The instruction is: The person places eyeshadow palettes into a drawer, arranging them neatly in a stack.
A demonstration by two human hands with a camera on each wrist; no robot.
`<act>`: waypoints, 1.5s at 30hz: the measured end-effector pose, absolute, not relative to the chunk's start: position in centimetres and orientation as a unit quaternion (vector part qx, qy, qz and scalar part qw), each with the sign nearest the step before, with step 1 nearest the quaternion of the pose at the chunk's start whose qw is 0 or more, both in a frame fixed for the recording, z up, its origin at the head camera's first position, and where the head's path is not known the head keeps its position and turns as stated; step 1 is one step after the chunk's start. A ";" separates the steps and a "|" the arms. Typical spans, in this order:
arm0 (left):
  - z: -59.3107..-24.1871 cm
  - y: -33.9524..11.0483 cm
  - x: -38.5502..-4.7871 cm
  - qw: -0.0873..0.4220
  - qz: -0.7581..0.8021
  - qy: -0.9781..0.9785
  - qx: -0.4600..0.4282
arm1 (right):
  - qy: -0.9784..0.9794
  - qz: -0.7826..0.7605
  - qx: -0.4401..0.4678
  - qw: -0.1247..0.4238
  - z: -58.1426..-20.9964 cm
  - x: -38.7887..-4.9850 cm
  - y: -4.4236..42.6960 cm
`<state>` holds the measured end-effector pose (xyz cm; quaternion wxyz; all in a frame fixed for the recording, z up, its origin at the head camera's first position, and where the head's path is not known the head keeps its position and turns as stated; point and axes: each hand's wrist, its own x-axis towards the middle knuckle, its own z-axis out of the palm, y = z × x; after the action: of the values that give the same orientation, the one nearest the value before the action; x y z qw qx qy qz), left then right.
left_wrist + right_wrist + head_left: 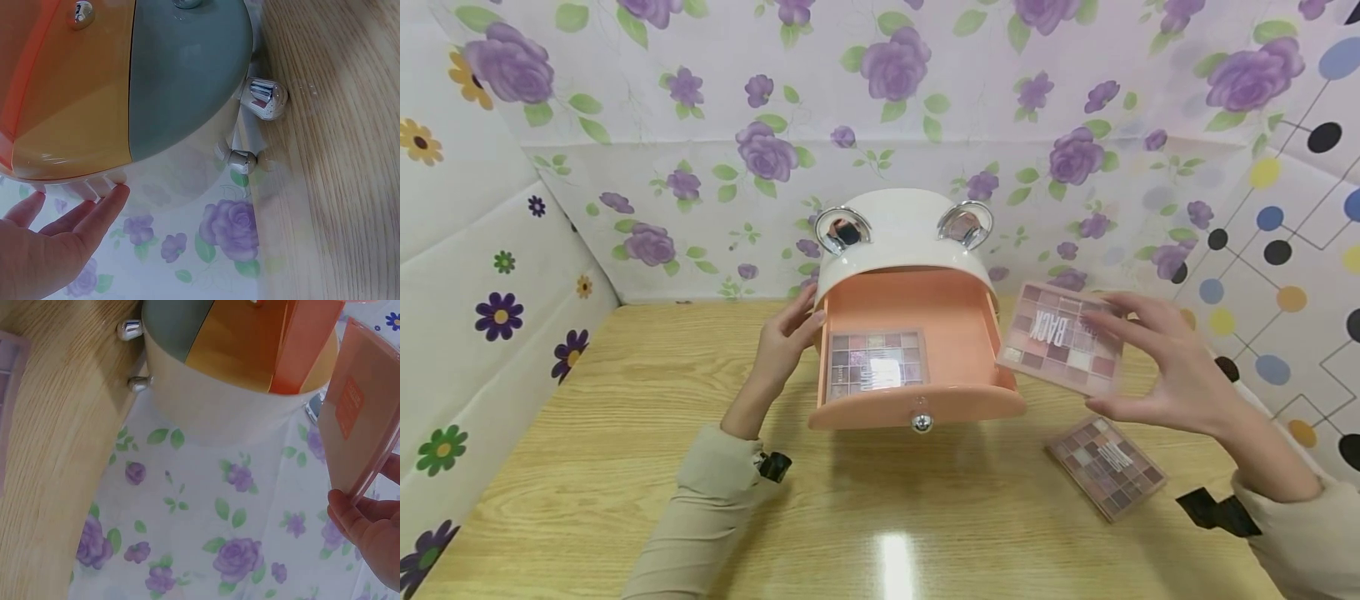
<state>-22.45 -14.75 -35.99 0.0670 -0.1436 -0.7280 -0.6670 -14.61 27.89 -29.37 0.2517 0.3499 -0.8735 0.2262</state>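
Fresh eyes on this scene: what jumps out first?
Probably the white box with shiny ears, mid-table, its peach drawer pulled open with a makeup palette inside, on the left. Next, the palette marked BACK, held in the right hand beside the drawer; a third palette lies on the table below.

wood-grain table [640, 383], white cabinet [904, 229] standing on it, palette [1107, 468] lying nearby

Bare hands [784, 340] extend from creased beige sleeves [696, 517] fitted with small black attachments [775, 467].
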 end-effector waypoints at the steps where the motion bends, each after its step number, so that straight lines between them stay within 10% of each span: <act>1: -36.0 -14.8 -22.5 0.067 -0.667 -0.728 -0.143 | -0.873 0.227 0.353 0.249 -29.3 -14.6 27.7; 21: -36.0 -14.7 -22.4 0.068 -0.667 -0.728 -0.143 | -0.844 0.192 0.421 0.273 -29.2 -16.2 25.0; 45: -36.0 -14.6 -22.4 0.074 -0.669 -0.726 -0.141 | -0.863 0.205 0.436 0.154 -28.6 -18.2 22.1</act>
<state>-22.39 -14.62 -36.00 0.0738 -0.1409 -0.7260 -0.6690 -18.23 22.08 -28.61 0.1543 0.4356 -0.8629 0.2047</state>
